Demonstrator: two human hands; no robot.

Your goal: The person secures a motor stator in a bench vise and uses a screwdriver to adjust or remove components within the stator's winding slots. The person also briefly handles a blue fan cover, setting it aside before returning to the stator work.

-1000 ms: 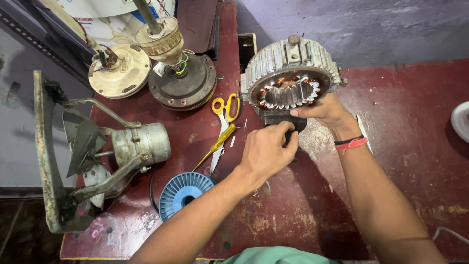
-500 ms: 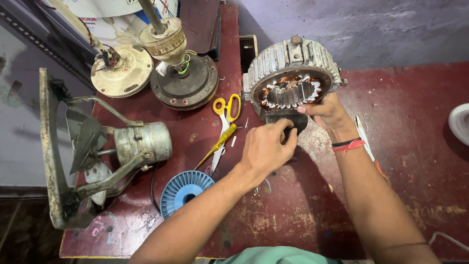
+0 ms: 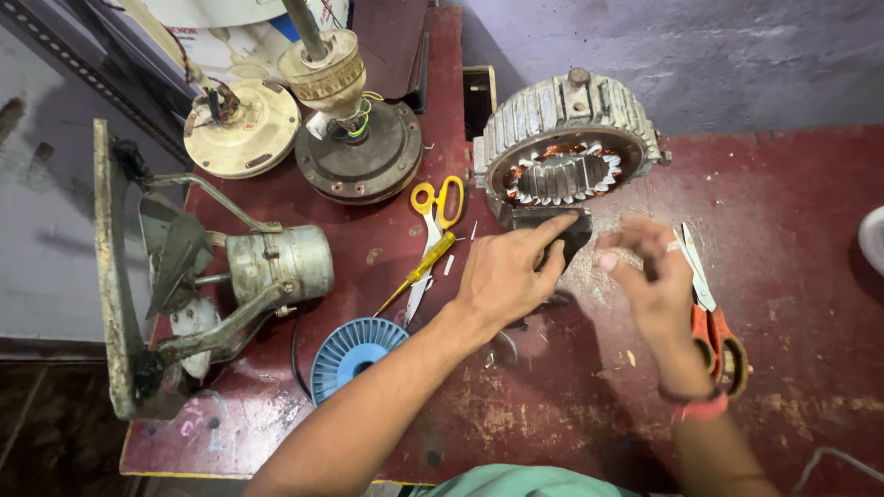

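The left hand [image 3: 505,274] rests its extended fingertips on the dark block [image 3: 551,228] at the foot of the finned motor stator [image 3: 564,138]; the block lies crosswise, bore facing up; the right hand [image 3: 652,276] hovers blurred, fingers loosely curled, beside orange-handled scissors [image 3: 711,313]

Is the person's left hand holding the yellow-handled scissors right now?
No, the yellow-handled scissors lie on the red table, apart from the left hand, which touches the dark base of the motor stator.

Bare bench [image 3: 810,184] right of stator [image 3: 564,147]: free room. Left side blocked by yellow scissors [image 3: 433,221], screwdriver [image 3: 419,271], fan motor [image 3: 276,267]; orange scissors [image 3: 714,313] near right hand [image 3: 649,281].
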